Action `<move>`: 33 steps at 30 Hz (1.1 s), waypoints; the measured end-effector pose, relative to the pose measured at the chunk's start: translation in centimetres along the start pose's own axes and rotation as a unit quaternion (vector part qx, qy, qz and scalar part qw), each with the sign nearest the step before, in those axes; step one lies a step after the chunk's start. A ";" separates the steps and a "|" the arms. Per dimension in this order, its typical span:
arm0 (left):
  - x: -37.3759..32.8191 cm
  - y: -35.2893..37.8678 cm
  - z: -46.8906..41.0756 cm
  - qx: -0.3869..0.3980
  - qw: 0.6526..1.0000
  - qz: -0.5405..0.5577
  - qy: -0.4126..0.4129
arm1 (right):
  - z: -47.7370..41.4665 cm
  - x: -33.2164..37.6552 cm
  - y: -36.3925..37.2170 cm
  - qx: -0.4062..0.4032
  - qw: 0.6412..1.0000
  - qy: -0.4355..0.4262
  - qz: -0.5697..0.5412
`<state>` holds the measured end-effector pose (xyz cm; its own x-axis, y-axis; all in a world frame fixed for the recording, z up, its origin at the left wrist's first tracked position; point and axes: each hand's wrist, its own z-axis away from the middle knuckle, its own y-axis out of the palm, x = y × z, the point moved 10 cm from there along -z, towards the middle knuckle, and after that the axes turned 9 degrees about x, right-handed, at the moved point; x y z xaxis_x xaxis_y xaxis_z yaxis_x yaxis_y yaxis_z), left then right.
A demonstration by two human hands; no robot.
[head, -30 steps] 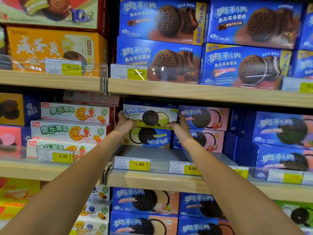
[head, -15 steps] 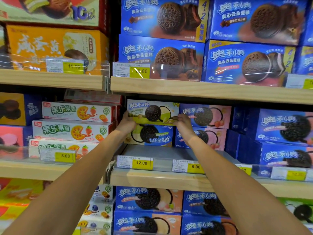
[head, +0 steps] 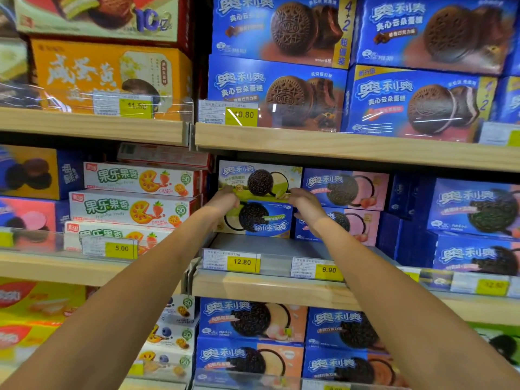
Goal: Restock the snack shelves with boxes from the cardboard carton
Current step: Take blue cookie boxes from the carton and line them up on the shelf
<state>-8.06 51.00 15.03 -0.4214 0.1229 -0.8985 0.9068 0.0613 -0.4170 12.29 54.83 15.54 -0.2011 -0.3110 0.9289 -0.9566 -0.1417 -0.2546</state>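
A green-and-blue Oreo box (head: 260,178) lies on top of an upside-down box of the same kind (head: 264,220), at the back of the middle shelf (head: 281,288). My left hand (head: 223,200) holds the top box at its lower left corner, fingers curled. My right hand (head: 305,202) holds its lower right corner the same way. Both forearms reach up from the bottom of the view. The cardboard carton is out of view.
Pink Oreo boxes (head: 346,190) sit tight against the right of the stack, white fruit-biscuit boxes (head: 140,181) on the left. Bare grey shelf floor (head: 270,244) lies in front of the stack, behind the 12.80 price tag (head: 242,261). The upper shelf board (head: 337,144) hangs close above.
The top box has risen slightly and now sits square on the lower box. Both hands slid from its ends down to its lower corners.
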 end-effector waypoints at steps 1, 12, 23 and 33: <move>-0.4 0.1 0.3 -0.012 1.000 0.006 -0.001 | 0.3 0.0 0.0 -0.004 1.000 0.003 -0.010; -1.6 1.7 7.5 -0.027 0.988 0.132 0.070 | 7.0 2.1 1.8 0.008 0.997 -0.026 -0.073; 2.5 2.3 15.2 -0.057 0.985 0.148 0.074 | 16.4 -0.5 6.7 0.035 0.995 0.004 -0.095; 15.0 7.3 20.8 -0.003 0.986 0.163 -0.026 | 23.7 -11.3 12.6 0.043 0.987 0.126 -0.093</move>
<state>-7.68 32.67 -4.34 -0.1067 0.0865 -0.9905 0.9940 0.0330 -0.1042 7.46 34.24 -4.55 -0.0810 -0.0307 0.9962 -0.9625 -0.2571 -0.0862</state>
